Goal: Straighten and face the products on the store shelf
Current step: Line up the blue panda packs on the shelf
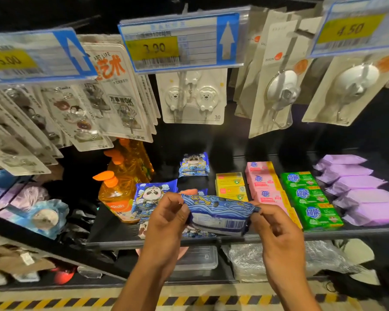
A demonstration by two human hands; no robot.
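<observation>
**Pinching at both ends**

The left hand (166, 218) and right hand (276, 232) are pinching opposite ends of the blue packet (218, 214) over the front of the shelf (346, 235); panda-print packs (152, 197) are lying just behind the left hand.

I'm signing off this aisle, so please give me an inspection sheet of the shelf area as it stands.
Surface: black shelf, stocked in rows.
Job's things: blue panda packet held above the shelf front, barcode side showing; upright panda packet behind it; panda stack further back; yellow boxes, pink bars, green bars and purple packets in tidy rows.
Clutter: orange bottles bunched at left; wrapped sponges jumbled beyond them.
Hands: left hand and right hand each pinch one end of the blue panda packet.
Cables: nothing seen.
Surroundings: hook cards hanging above; price tags; striped floor tape.
</observation>
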